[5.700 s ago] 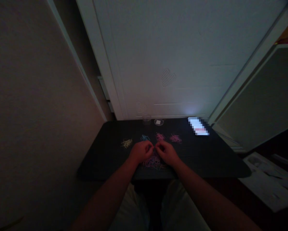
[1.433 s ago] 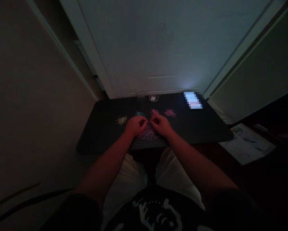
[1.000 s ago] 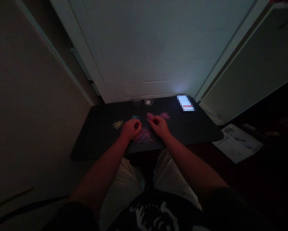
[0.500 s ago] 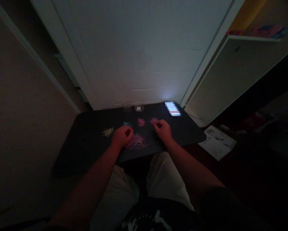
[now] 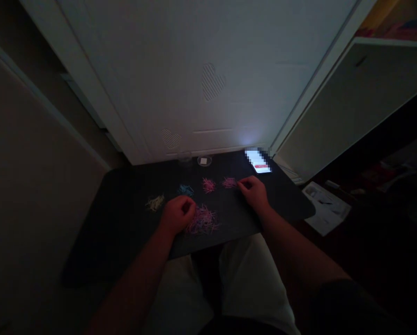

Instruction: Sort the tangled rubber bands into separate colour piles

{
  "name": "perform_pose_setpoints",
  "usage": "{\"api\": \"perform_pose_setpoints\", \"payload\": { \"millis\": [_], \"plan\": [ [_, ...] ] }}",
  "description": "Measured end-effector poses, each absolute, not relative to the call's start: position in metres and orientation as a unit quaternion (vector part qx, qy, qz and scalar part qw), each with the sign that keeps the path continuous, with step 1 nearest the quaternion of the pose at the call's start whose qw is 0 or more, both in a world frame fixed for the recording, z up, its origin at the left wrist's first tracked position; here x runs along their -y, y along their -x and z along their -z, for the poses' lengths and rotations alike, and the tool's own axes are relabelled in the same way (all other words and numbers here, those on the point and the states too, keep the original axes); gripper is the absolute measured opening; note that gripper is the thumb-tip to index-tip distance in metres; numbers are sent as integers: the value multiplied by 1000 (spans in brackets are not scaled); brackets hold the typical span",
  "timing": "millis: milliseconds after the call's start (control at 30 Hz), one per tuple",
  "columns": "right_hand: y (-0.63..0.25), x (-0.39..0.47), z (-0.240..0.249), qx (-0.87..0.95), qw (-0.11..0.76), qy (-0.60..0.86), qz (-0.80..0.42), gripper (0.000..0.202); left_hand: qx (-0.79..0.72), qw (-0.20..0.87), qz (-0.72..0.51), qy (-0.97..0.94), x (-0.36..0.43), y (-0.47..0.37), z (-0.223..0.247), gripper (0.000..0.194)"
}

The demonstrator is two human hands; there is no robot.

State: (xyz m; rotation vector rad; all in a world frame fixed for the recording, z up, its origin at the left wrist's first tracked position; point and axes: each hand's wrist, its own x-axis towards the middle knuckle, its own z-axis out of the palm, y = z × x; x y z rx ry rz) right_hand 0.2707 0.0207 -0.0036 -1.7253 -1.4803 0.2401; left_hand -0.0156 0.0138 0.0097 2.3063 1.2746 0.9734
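Observation:
A large mixed pile of thin pinkish-purple strands (image 5: pixel 204 220) lies near the table's front edge. My left hand (image 5: pixel 176 213) rests against its left side, fingers curled closed; what they hold, if anything, is hidden. Behind that hand sits a small blue pile (image 5: pixel 186 190), and to its left a pale yellowish pile (image 5: pixel 155 203). My right hand (image 5: pixel 254 190) is closed in a pinch just right of a small purple pile (image 5: pixel 229 182); I cannot make out anything between the fingertips. A bright pink pile (image 5: pixel 208 185) lies left of the purple one.
The dark table (image 5: pixel 121 232) stands against a white panel (image 5: pixel 152 70) with heart patterns. Along the back are a clear container (image 5: pixel 185 159), a round lid (image 5: pixel 204 161) with a white square, and a lit phone (image 5: pixel 258 160). Printed paper (image 5: pixel 325 209) lies below, at right.
The camera view has shifted, so the table appears larger and lower. My right hand has drawn slightly away from the purple pile, leaving more of it visible. My left hand stays by the large pile.

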Motion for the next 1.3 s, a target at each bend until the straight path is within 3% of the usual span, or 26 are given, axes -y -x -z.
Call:
{"api": "perform_pose_setpoints", "payload": {
  "millis": [300, 767, 1133, 1300],
  "plan": [
    [-270, -10, 0, 587, 376, 702, -144, 19, -442, 245, -323, -800, -8, 20, -13, 14],
    [-271, -2, -2, 577, 329, 727, -173, 14, -472, 239, -261, -807, -6, 14, -14, 13],
    [-275, -15, 2, 578, 382, 711, -117, 21, -452, 177, -317, -814, -11, 12, -9, 15],
    [-269, -21, -3, 535, 411, 725, -135, 20, -527, 141, -340, -766, 1, 18, -17, 17]
  ]
}}
